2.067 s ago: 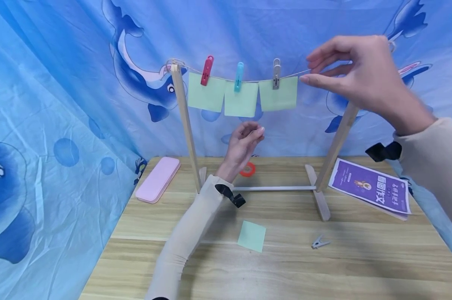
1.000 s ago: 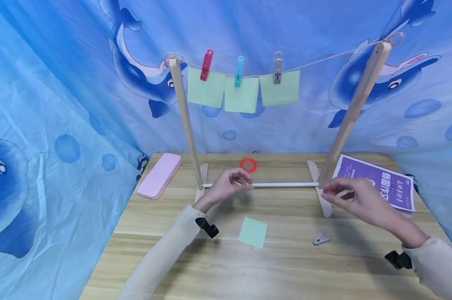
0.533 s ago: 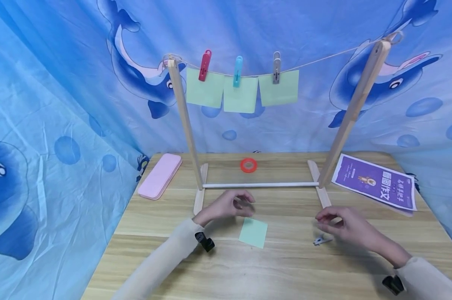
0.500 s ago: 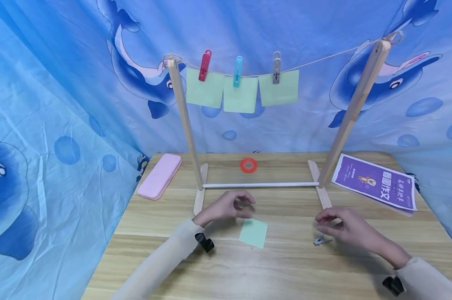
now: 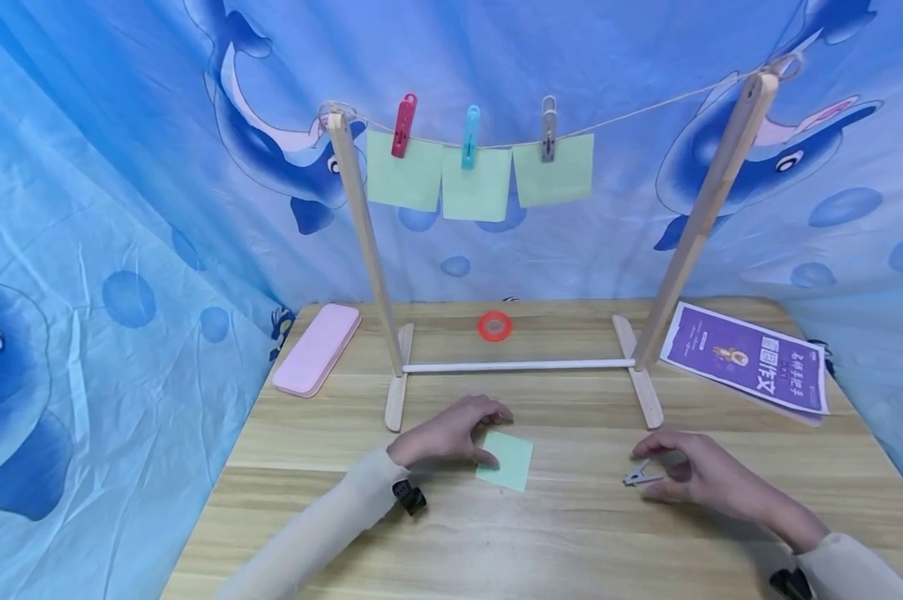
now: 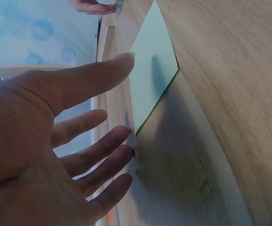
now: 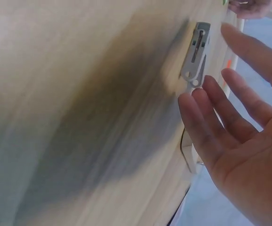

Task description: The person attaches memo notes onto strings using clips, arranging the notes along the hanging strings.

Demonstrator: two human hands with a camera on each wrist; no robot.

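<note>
A pale green square of paper lies on the wooden table. My left hand hovers at its left edge, thumb over the sheet and fingers spread apart; in the left wrist view the thumb stands just off the paper. To the right, a grey clothespin rests on the tabletop. Around it my right hand holds its thumb and fingers apart. In the right wrist view the clothespin sits between thumb and fingers, not gripped.
A wooden stand with a white crossbar carries a string. Red, blue and grey clothespins hold three green papers on it. A pink case, red tape roll and purple booklet lie around it.
Both hands have come down from the string and the stand. The left hand is now at the loose paper, the right at the loose clothespin. The three hung papers stay on the string.
</note>
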